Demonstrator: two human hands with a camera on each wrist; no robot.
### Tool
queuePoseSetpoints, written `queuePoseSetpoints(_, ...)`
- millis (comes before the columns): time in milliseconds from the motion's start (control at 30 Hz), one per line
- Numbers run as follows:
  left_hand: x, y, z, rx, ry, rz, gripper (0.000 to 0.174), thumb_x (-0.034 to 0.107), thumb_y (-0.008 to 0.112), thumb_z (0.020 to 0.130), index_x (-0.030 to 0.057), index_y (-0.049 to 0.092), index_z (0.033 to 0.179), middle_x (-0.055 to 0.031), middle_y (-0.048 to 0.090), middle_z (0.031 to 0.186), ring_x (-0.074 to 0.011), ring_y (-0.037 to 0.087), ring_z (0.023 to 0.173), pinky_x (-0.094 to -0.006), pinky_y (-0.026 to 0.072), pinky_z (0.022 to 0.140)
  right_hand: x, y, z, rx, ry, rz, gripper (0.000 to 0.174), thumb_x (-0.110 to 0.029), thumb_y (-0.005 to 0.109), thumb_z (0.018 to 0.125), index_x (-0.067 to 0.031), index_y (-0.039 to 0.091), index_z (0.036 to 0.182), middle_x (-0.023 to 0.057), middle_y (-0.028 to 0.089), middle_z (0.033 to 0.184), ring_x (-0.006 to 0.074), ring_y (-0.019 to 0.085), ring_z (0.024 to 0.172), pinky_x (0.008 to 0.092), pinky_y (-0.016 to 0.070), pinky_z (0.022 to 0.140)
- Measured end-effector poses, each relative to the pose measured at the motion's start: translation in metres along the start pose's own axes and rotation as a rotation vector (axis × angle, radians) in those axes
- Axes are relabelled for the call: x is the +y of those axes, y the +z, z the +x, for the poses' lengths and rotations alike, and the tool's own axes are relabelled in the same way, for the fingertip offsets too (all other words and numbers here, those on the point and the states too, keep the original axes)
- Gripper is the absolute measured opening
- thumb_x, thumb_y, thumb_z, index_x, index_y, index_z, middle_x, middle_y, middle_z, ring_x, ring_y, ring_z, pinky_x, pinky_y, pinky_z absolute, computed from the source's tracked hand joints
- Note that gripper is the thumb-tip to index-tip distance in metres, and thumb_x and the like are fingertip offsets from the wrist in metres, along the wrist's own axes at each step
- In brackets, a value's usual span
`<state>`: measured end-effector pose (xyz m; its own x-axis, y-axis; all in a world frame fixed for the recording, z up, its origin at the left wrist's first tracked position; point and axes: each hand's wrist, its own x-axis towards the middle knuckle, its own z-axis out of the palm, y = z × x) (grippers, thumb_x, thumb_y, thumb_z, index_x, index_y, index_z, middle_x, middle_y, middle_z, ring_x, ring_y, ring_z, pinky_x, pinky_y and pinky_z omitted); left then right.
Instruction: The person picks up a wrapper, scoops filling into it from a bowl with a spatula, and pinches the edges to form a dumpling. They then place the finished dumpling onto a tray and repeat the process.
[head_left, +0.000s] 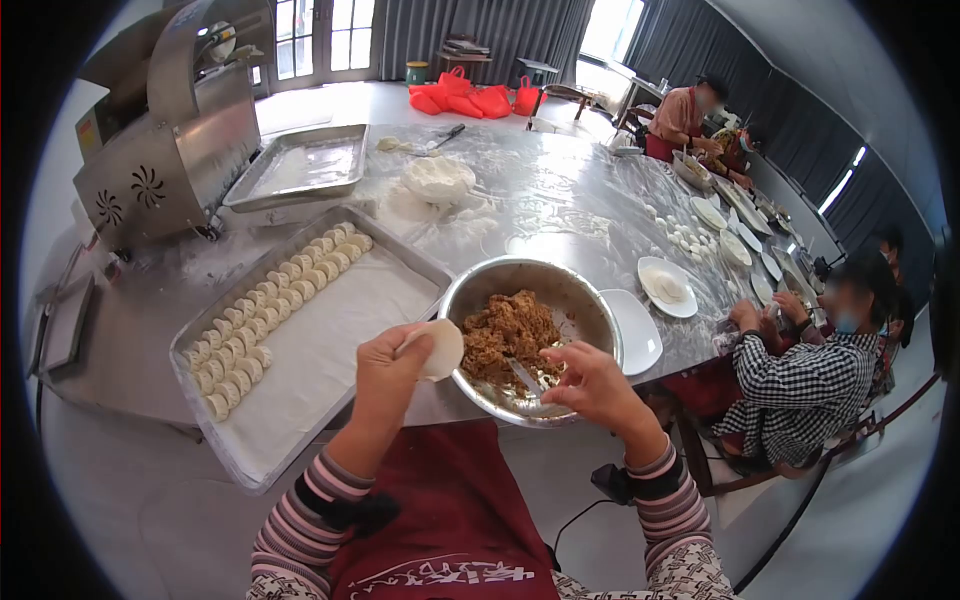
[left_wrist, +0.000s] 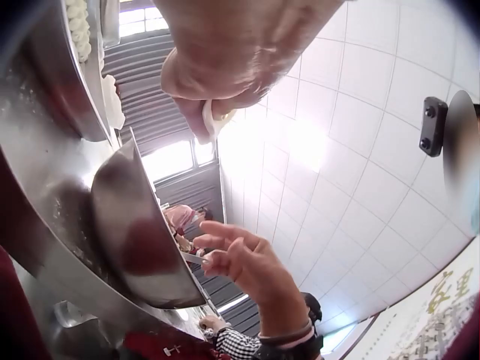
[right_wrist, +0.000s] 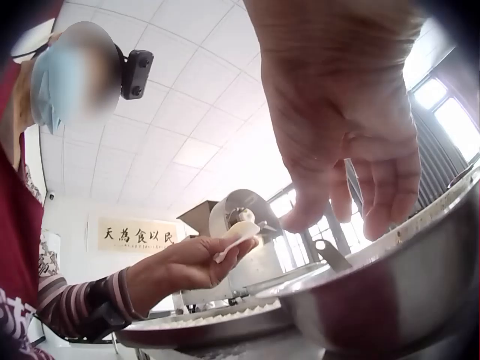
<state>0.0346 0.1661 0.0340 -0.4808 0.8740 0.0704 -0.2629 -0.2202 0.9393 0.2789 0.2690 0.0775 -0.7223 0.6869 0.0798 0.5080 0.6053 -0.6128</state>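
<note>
In the head view my left hand [head_left: 388, 372] pinches a round white dough wrapper [head_left: 445, 350] beside the steel bowl [head_left: 592, 312]. The bowl holds brown filling [head_left: 512, 325] with a metal utensil [head_left: 524, 377] in it. Over the bowl's near right side is my right hand [head_left: 600, 392], its fingers loosely bent. The right wrist view shows the utensil's handle [right_wrist: 332, 256] below the fingers of my right hand [right_wrist: 345, 105], apart from them. From the left wrist, the wrapper [left_wrist: 211, 120] appears between thumb and fingers. The filling is hidden there by the bowl's wall [left_wrist: 139, 225].
A lined tray [head_left: 330, 350] with rows of shaped dumplings lies left of the bowl. Behind are an empty tray [head_left: 300, 165], a steel machine [head_left: 160, 180] and a flour pile [head_left: 438, 180]. White plates [head_left: 640, 335] stand at the right, where several people work.
</note>
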Motion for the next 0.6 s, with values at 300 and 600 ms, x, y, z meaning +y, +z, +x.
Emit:
queuePoseSetpoints(300,-0.010,-0.017,-0.029,-0.134,-0.160,-0.074,0.028,0.010,0.067,0.086,-0.0029,0.060,0.110,-0.0072,0.067,0.096,-0.0130,0.064,0.084,-0.0258,0.0528,0.076,0.031,0.043,0.036,0.116,-0.418,-0.051,0.016,-0.003,0.071,0.074,-0.0021,0.068,0.089,0.0114,0.062,0.082,0.0279,0.062,0.075,0.0362,0.0502,0.066)
queuePoseSetpoints(600,-0.014,-0.035,-0.050,0.005,-0.154,-0.008,0.019,0.015,0.060,0.093,-0.0017,0.065,0.102,-0.0055,0.067,0.092,-0.0089,0.062,0.079,-0.0235,0.0511,0.070,0.017,0.036,0.028,0.412,-0.138,0.259,0.010,-0.005,0.070,0.080,0.0008,0.071,0.087,0.0138,0.068,0.078,0.0187,0.067,0.065,0.0271,0.0511,0.058)
